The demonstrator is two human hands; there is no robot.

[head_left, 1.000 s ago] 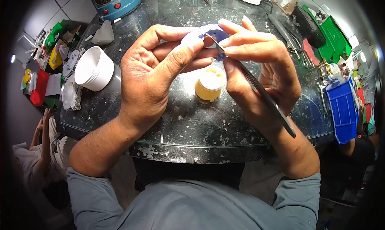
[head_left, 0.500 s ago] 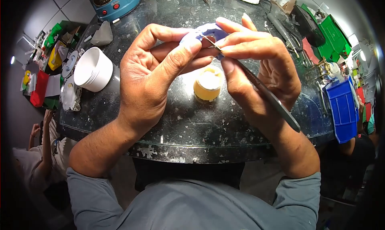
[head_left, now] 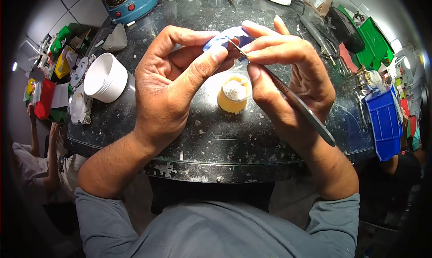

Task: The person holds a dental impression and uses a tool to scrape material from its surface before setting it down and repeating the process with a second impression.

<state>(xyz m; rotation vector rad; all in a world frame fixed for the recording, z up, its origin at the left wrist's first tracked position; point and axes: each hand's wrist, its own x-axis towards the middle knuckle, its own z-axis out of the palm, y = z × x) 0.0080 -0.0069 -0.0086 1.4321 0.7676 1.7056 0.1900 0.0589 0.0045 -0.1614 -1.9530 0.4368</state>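
A small curved blue-violet piece (head_left: 219, 38), its edge uneven, is pinched between the thumb and fingers of my left hand (head_left: 173, 73). My right hand (head_left: 292, 73) grips a slim carving tool (head_left: 299, 106) like a pen, its dark handle pointing down and right. The tool's thin metal tip touches or nearly touches the blue piece. Some right fingers also rest at the piece's far side. Fingers cover much of the piece, so its full shape is hidden. Beneath both hands stands a small yellowish jar (head_left: 232, 104) with whitish matter at its top.
White stacked tubs (head_left: 105, 78) stand at the left beside a grey lump (head_left: 115, 38). A blue machine (head_left: 130, 6) is at the back left. On the right are a blue bin (head_left: 384, 123), a green bin (head_left: 374, 42) and a grey handpiece (head_left: 315, 32). Another person (head_left: 49, 163) is at far left.
The blue piece has tilted slightly, and the tool with my right hand has shifted a little left and down. At far left, the other person's arm has moved.
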